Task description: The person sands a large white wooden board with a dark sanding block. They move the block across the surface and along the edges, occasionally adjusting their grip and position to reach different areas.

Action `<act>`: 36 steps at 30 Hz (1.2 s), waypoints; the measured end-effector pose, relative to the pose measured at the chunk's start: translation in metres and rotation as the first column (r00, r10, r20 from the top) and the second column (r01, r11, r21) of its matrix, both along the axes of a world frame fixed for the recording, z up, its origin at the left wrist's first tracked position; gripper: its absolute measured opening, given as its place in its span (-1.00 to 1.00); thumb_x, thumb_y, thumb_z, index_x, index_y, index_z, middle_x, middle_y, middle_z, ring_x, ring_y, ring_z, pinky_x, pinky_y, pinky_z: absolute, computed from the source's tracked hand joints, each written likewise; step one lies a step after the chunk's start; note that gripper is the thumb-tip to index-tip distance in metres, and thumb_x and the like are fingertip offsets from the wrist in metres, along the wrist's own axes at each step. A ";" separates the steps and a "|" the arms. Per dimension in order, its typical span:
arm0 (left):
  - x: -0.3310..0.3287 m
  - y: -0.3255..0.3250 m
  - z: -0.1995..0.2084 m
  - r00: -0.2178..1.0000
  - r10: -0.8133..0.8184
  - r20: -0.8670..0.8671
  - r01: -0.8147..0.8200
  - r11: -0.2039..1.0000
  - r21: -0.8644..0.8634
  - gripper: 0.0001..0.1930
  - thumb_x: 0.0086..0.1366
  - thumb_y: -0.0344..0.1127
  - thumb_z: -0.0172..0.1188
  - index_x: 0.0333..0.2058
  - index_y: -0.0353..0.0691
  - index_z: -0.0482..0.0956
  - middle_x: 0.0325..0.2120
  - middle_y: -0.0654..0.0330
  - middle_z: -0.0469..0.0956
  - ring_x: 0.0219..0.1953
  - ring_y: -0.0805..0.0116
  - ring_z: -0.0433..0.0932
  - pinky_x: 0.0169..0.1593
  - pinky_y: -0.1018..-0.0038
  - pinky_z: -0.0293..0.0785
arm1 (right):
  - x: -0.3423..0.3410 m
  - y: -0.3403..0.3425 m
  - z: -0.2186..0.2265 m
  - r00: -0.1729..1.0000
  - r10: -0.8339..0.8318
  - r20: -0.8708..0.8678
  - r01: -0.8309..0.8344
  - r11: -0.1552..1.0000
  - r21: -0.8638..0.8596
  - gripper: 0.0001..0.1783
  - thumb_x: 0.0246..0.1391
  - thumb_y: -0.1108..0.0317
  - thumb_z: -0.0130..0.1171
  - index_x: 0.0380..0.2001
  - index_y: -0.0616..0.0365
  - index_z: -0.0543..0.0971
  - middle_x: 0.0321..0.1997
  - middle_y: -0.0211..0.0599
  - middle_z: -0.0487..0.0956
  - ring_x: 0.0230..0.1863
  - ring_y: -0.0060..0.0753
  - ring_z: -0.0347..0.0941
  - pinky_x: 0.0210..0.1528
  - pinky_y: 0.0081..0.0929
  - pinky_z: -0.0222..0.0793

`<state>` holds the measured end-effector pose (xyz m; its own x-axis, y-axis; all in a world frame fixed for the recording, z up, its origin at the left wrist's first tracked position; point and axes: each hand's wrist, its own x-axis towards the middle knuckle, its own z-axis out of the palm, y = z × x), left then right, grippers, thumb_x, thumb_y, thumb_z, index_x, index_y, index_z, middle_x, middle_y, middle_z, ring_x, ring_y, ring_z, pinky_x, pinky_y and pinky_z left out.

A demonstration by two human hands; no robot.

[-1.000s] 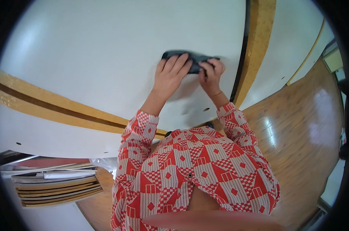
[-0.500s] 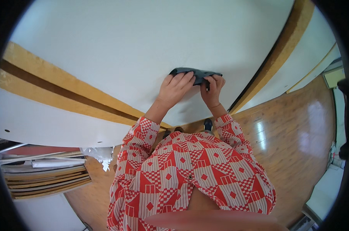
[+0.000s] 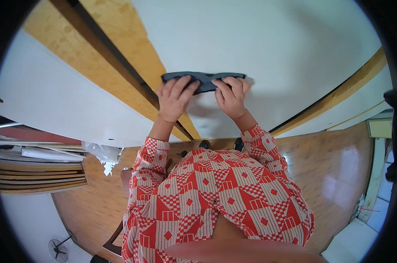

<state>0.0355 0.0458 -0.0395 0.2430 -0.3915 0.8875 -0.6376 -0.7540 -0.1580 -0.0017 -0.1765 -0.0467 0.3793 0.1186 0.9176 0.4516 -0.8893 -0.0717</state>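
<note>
A dark blue-grey folded cloth (image 3: 203,79) lies stretched sideways against a large white panel (image 3: 268,48). My left hand (image 3: 175,97) grips the cloth's left part with bent fingers, close to the panel's yellow wooden edge strip (image 3: 128,33). At the other end, my right hand (image 3: 232,97) has its fingers curled onto the cloth. A short stretch of cloth shows between the two hands, and its upper edge shows above the fingertips. The fingertips partly sink into the fabric folds.
A second white panel (image 3: 62,101) with wooden edging stands at left, beyond a dark gap. Below it are stacked boards (image 3: 40,175) and crumpled clear plastic (image 3: 104,153). A fan (image 3: 58,250) is at lower left. Brown wooden flooring (image 3: 321,175) extends right.
Both hands and the cloth have shifted left along the white panel, closer to the wooden edge strip. The cloth is now spread wider and straighter. My view has turned with the move.
</note>
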 end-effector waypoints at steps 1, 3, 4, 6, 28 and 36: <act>0.001 0.003 0.000 1.000 0.007 0.022 -0.006 0.999 -0.040 -0.60 0.09 -0.35 0.37 -0.09 0.31 0.71 0.03 0.44 0.53 0.02 0.27 0.40 0.10 0.28 0.26 | 0.003 0.005 0.008 0.999 0.011 0.033 -0.009 0.999 -0.037 -0.63 -0.11 0.43 0.33 -0.18 -0.26 0.75 -0.06 -0.63 0.51 0.02 -0.34 0.30 0.08 -0.24 0.07; 0.003 0.007 -0.006 0.999 0.033 0.017 -0.031 0.993 -0.110 -0.58 0.06 -0.37 0.41 -0.09 0.29 0.71 0.02 0.41 0.52 0.02 0.24 0.39 0.09 0.27 0.27 | 0.007 0.012 0.015 0.999 -0.005 0.044 0.010 0.992 -0.124 -0.64 -0.08 0.40 0.31 -0.18 -0.30 0.75 -0.07 -0.69 0.51 0.03 -0.38 0.29 0.06 -0.27 0.05; 0.003 0.008 -0.012 1.000 0.025 0.000 -0.025 0.992 -0.122 -0.60 0.04 -0.40 0.43 -0.14 0.26 0.70 0.02 0.38 0.50 0.00 0.21 0.40 0.06 0.24 0.29 | 0.007 0.015 0.014 0.999 -0.021 0.046 0.027 0.988 -0.151 -0.68 -0.03 0.33 0.29 -0.19 -0.36 0.74 -0.09 -0.76 0.51 0.03 -0.46 0.28 0.03 -0.31 0.03; 0.000 0.008 -0.030 0.999 -0.019 -0.031 0.014 0.987 -0.159 -0.62 0.05 -0.41 0.41 -0.16 0.23 0.69 0.01 0.35 0.50 -0.01 0.19 0.41 0.04 0.23 0.31 | 0.004 0.015 0.006 1.000 0.004 0.011 -0.001 0.975 -0.221 -0.71 -0.04 0.28 0.31 -0.20 -0.36 0.74 -0.09 -0.78 0.51 0.02 -0.50 0.28 0.04 -0.30 0.04; 0.005 -0.006 0.004 0.999 0.038 0.007 -0.036 0.991 -0.130 -0.63 0.09 -0.20 0.31 -0.07 0.23 0.70 -0.03 0.43 0.53 -0.03 0.38 0.42 0.02 0.32 0.24 | 0.016 -0.008 0.041 0.997 0.051 0.053 -0.039 0.978 -0.206 -0.70 -0.07 0.44 0.38 -0.24 -0.25 0.76 -0.10 -0.63 0.52 0.06 -0.33 0.29 0.12 -0.28 0.11; -0.008 -0.012 -0.025 0.994 -0.013 -0.106 0.001 0.994 -0.114 -0.63 0.04 -0.32 0.34 -0.12 0.19 0.71 -0.06 0.39 0.52 -0.05 0.27 0.43 0.00 0.29 0.28 | 0.012 -0.017 0.012 0.996 0.087 -0.029 -0.091 0.974 -0.208 -0.71 -0.09 0.46 0.37 -0.28 -0.21 0.75 -0.12 -0.58 0.51 0.02 -0.26 0.31 0.07 -0.24 0.18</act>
<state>0.0272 0.0333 -0.0646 0.3358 -0.2919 0.8956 -0.6513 -0.7588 -0.0031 0.0104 -0.1934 -0.0345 0.3762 0.3408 0.8616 0.5301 -0.8418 0.1015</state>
